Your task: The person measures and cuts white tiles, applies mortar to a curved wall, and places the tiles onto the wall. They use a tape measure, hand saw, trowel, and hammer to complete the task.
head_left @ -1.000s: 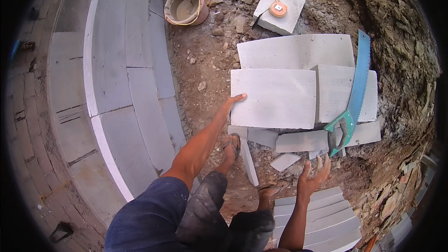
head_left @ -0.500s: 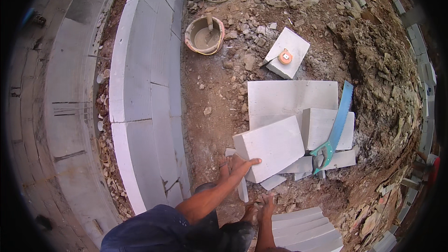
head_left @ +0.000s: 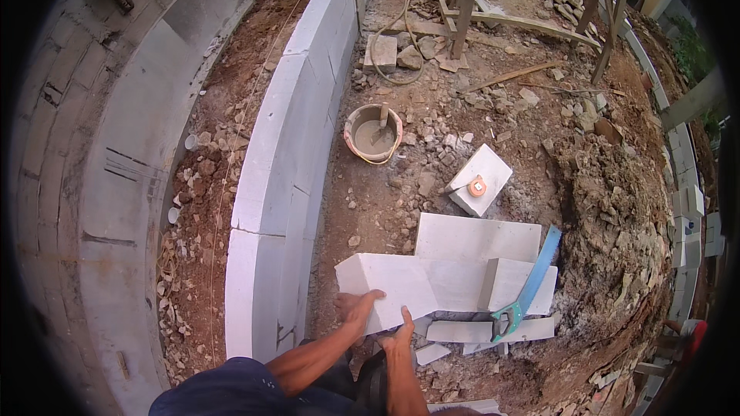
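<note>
A white lightweight concrete block is held in front of me, tilted, between both hands. My left hand is closed around its near left edge, thumb on the top face and fingers beneath. At the near right edge, my right hand grips it with the thumb up; its other fingers are mostly hidden. Behind it lies a large flat block. To the right, a handsaw with a blue blade and green handle leans across a smaller block. Thin offcut strips lie below the saw.
A low block wall runs along my left. Further ahead stands a mortar bucket with a tool in it. An orange tape measure rests on another block. Rubble and an earth bank fill the right; a wooden trestle stands far off.
The held block has been lifted and shifted left off the other blocks. My right hand has come up from beside my foot onto its edge. The view has tilted upward.
</note>
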Action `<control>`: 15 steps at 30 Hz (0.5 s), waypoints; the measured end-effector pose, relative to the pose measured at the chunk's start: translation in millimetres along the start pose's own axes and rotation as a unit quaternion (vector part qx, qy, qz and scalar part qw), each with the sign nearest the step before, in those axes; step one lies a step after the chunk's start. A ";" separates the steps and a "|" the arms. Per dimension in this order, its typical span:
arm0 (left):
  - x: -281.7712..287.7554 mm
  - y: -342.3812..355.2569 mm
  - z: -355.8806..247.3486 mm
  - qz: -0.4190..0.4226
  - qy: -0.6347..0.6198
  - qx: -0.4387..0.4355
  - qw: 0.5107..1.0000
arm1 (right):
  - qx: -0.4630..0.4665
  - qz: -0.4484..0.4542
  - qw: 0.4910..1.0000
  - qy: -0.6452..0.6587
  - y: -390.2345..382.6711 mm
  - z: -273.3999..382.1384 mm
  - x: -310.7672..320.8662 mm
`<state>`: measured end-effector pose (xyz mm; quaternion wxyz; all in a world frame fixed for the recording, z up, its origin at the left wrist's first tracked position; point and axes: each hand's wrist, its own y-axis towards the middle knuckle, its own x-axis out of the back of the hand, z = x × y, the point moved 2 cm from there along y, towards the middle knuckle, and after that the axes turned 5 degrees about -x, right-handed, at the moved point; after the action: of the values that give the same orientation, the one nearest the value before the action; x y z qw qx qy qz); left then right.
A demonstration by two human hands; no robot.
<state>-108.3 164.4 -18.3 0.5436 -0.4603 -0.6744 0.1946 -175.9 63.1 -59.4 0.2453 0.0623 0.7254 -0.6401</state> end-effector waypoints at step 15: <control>124.1 41.6 -212.6 -0.221 0.082 -0.207 0.949 | -0.210 0.061 0.964 -0.154 70.3 -18.8 -234.2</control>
<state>104.6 237.9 89.6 0.5194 -0.4162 -0.7377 -0.1131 51.6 145.7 -19.3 0.4005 -0.0459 0.7915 -0.4594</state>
